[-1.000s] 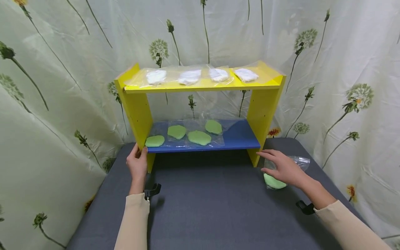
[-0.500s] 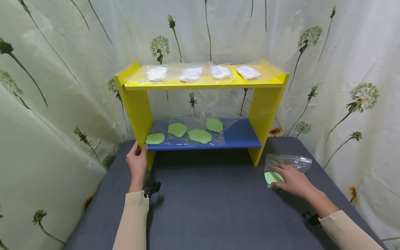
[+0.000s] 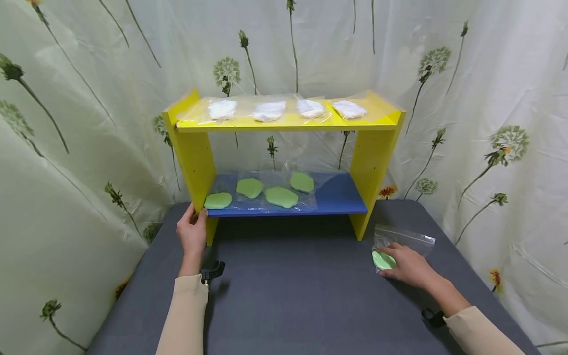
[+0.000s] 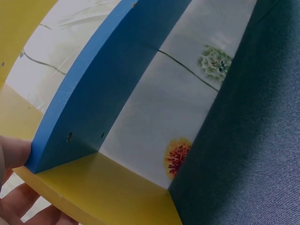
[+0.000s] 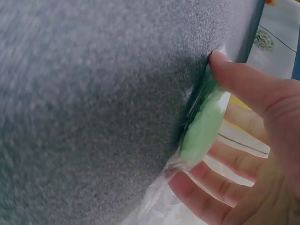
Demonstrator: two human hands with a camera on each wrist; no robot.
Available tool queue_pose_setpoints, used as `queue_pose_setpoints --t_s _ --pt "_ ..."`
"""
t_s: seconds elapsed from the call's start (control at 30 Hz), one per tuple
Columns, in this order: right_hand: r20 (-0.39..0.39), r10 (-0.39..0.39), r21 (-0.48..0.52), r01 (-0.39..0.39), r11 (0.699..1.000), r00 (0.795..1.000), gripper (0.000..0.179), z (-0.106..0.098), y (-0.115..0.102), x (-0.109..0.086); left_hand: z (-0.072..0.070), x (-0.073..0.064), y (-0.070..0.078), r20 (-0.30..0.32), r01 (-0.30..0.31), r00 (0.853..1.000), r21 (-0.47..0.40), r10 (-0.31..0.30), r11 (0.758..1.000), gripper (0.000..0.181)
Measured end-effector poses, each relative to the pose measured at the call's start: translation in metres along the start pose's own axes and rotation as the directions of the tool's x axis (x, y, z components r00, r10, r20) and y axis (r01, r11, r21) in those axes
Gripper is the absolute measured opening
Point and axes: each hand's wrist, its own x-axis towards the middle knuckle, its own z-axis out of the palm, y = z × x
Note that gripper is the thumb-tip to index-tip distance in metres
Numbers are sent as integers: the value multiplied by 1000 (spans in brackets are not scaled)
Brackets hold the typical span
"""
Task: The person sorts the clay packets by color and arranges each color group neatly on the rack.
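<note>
At the left of the head view my left hand (image 3: 192,231) grips the lower left side of a yellow shelf unit (image 3: 188,165). In the left wrist view its thumb (image 4: 15,152) lies at the end of the blue shelf board (image 4: 82,101), with the fingers behind the yellow panel. On the right, my right hand (image 3: 410,266) holds a clear zip bag (image 3: 410,237) with a flat, dough-like green piece (image 3: 382,260) inside. The right wrist view shows the thumb at one end of the green piece (image 5: 204,131) and the fingers along its far side.
Several bagged green pieces (image 3: 281,197) lie on the blue board, right of the left hand. Bagged white pieces (image 3: 269,111) sit in a row on the top shelf. Dark grey cloth covers the table (image 3: 310,296). A flower-printed curtain (image 3: 470,98) hangs behind and at both sides.
My right hand has come down from beside the shelf's right leg onto the bagged green piece, and its thumb and fingers have closed in on it. The left hand keeps its grip.
</note>
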Motion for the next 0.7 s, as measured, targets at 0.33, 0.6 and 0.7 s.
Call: queue_pose_setpoints --t_s 0.33,0.6,0.7 --pt "3 -43 -59 43 997 999 54 3 -5 0 -1 -1 -4 18 2 1000 -1 -2 1000 37" --pt "-13 -57 40 57 998 998 49 0 -11 4 -1 1 1 32 -10 999 -11 10 1000 39" --pt "-49 -96 54 99 994 994 57 1 -8 6 -2 0 1 34 4 999 -6 -3 1000 39"
